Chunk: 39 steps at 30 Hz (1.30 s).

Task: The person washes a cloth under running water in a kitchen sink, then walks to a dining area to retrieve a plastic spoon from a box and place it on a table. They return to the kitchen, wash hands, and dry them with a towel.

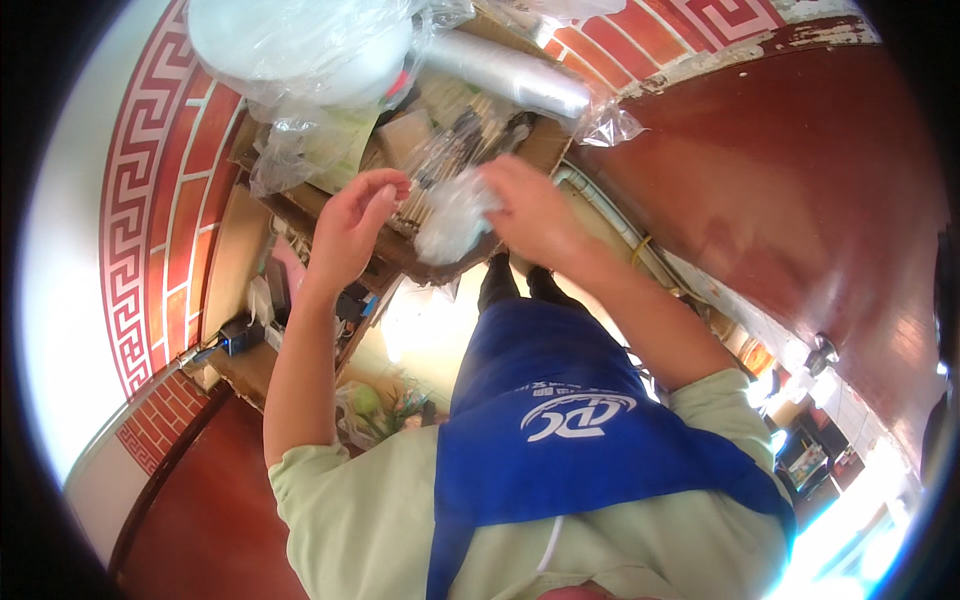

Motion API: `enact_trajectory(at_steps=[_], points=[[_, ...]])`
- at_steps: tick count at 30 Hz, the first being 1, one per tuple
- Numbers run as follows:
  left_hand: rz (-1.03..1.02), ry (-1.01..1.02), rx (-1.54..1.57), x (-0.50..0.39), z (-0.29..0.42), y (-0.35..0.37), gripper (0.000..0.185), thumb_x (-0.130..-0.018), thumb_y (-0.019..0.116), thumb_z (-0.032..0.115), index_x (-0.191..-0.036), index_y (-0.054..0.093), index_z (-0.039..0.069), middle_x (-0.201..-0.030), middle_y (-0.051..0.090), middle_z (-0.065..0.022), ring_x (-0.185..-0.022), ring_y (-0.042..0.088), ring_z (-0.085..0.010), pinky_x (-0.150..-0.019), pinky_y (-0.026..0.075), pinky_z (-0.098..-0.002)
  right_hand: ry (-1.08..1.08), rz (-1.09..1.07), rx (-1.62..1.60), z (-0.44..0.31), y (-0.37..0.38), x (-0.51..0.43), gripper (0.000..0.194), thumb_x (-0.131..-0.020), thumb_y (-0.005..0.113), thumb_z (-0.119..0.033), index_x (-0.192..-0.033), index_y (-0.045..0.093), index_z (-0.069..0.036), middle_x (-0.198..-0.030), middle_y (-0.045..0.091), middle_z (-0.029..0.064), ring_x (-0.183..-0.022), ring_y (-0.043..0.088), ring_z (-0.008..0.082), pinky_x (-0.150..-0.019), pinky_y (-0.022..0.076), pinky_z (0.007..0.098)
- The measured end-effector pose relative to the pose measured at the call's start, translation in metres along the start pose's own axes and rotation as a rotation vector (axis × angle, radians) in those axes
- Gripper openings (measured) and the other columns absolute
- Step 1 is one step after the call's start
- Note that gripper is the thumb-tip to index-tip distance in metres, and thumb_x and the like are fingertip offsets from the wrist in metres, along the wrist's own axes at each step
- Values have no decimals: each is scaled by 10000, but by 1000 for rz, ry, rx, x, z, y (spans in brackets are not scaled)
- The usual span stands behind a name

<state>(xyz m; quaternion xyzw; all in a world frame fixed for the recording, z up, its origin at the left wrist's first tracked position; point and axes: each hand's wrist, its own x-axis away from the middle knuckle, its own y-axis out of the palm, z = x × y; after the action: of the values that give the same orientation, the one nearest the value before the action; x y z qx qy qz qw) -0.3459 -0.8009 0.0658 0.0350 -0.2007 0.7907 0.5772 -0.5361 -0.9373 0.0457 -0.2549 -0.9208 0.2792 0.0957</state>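
Observation:
My right hand (532, 214) grips a crumpled translucent plastic bag (454, 225), blurred by motion. The bag hangs over the front edge of a worn cardboard box (551, 146). To its left my left hand (349, 225) is raised with curled fingers and the thumb a little apart, and nothing shows in it. Behind the two hands lies a bundle of thin wooden sticks, perhaps wrapped chopsticks (457, 146), in clear plastic. A light green sheet or packet (341, 146) lies at the box's left side.
A roll of clear plastic bags or film (517, 75) and a large bag of white items (300, 52) lie at the back. A dark red surface (787, 172) spans the right. Brick-patterned wall (187, 187) borders the left. Below are a small black device (236, 334) and bagged green produce (365, 401).

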Motion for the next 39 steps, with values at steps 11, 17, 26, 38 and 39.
enact_trajectory(at_steps=[11,17,26,38,39], points=[[-596,360,-1371,-54,-92,63,183,-776,522,137,-877,666,87,-927,610,-43,-968,506,-235,-821,426,-350,-140,495,-159,-23,-114,45,293,-808,586,38,-1098,541,29,-1035,603,74,-982,552,126,-857,437,268],[-576,586,-1505,-67,-97,25,276,-796,544,200,-1020,689,132,-1076,598,102,-950,470,-168,-809,356,-307,-19,586,0,-2,-126,75,289,-824,602,14,-1106,537,29,-1027,617,76,-967,566,132,-850,449,276],[-633,598,-1385,-83,-67,11,186,-798,546,174,-862,720,183,-1042,589,82,-1015,464,-168,-858,364,-325,172,633,99,11,-132,92,230,-834,617,-68,-1046,584,15,-970,653,86,-917,593,136,-822,463,282],[-598,332,-1269,-89,-117,52,224,-843,541,289,-865,698,130,-1017,592,-50,-923,522,-220,-826,402,-325,181,624,120,20,-133,106,229,-785,655,-78,-998,597,-15,-910,667,106,-865,633,178,-778,476,293],[-552,176,-1222,-90,-125,59,244,-850,538,320,-873,696,135,-978,599,-56,-920,525,-229,-821,408,-328,192,626,132,20,-134,107,227,-784,656,-77,-994,598,-15,-911,667,105,-865,632,176,-776,476,291]])
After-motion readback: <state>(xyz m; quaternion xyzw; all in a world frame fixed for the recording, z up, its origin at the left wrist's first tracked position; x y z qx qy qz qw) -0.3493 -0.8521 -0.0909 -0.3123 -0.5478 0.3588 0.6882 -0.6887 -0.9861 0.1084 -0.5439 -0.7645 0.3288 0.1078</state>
